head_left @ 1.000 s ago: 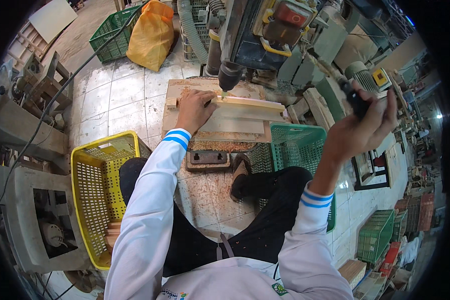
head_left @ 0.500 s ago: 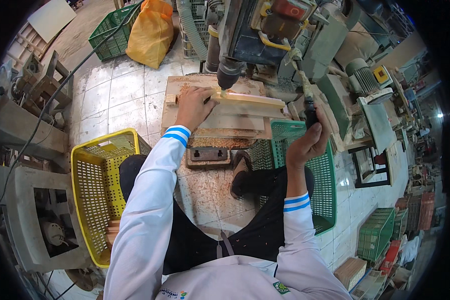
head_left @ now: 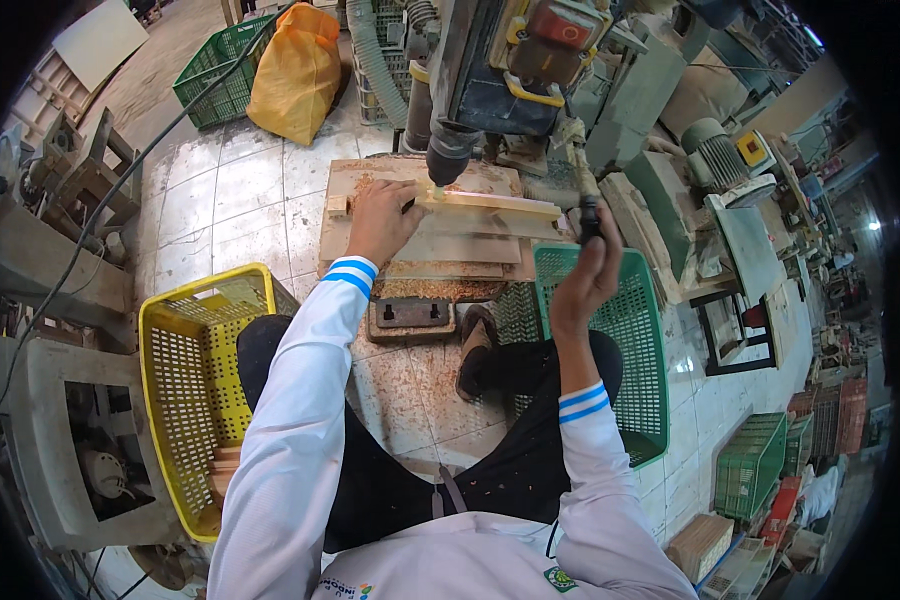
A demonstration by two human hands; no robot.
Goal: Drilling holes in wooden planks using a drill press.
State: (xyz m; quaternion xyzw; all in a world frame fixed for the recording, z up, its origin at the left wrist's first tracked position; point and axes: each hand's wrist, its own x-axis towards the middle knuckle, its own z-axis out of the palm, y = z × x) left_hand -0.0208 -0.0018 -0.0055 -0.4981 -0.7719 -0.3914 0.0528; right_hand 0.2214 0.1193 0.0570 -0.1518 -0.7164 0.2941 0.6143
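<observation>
My left hand [head_left: 382, 218] presses on the left end of a pale wooden strip [head_left: 500, 204], its fingers closed round the edge. The strip lies across a wooden worktable [head_left: 460, 249] under a drill press. Just right of my left fingertips, the dark drill chuck [head_left: 451, 158] points down with its bit at the strip; whether the bit is in the wood I cannot tell. My right hand [head_left: 584, 280] is wrapped round the black grip of the feed lever [head_left: 588, 205], slightly blurred. Wood shavings are scattered on the table and along its front edge.
A yellow crate [head_left: 210, 290] with wooden pieces inside stands by my left leg; a green crate [head_left: 645, 350] is by my right leg. The slotted metal base [head_left: 412, 316] sits between my feet. An orange sack [head_left: 295, 80] and machinery with a motor [head_left: 712, 152] stand farther off.
My right hand has swung the lever's grip to the left, and the lever hangs more upright. My left hand and the strip stay in place under the chuck.
</observation>
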